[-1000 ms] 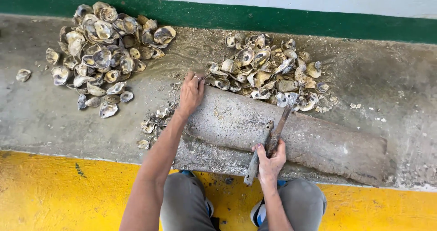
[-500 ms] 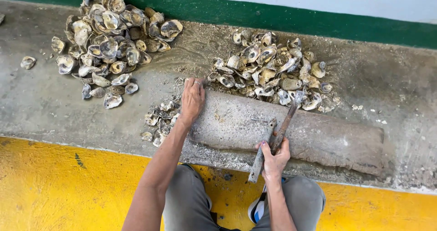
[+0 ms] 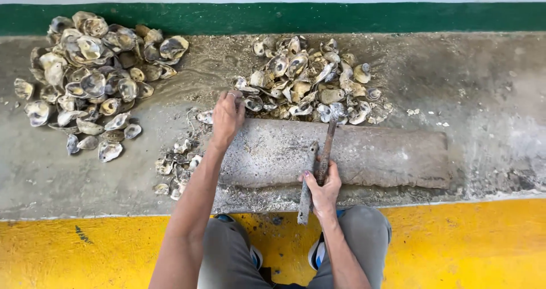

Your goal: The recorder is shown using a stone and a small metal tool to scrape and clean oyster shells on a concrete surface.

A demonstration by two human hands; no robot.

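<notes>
Your right hand [image 3: 324,188] is clenched around two rusty metal rods [image 3: 318,169], stiff and probably heavy, best gripped low on their shafts; they lie across the near edge of the concrete slab [image 3: 375,152]. Your left hand [image 3: 227,117], fingers loosely curled, reaches the far oyster pile [image 3: 310,81].

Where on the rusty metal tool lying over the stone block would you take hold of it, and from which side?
Grip the rusty metal tool at its near end, coming from the yellow-floor side. It lies lengthwise, its far tip toward the middle pile of shells, and its near end overhangs the stone block, leaving room for fingers. The right hand already holds it there.
</notes>
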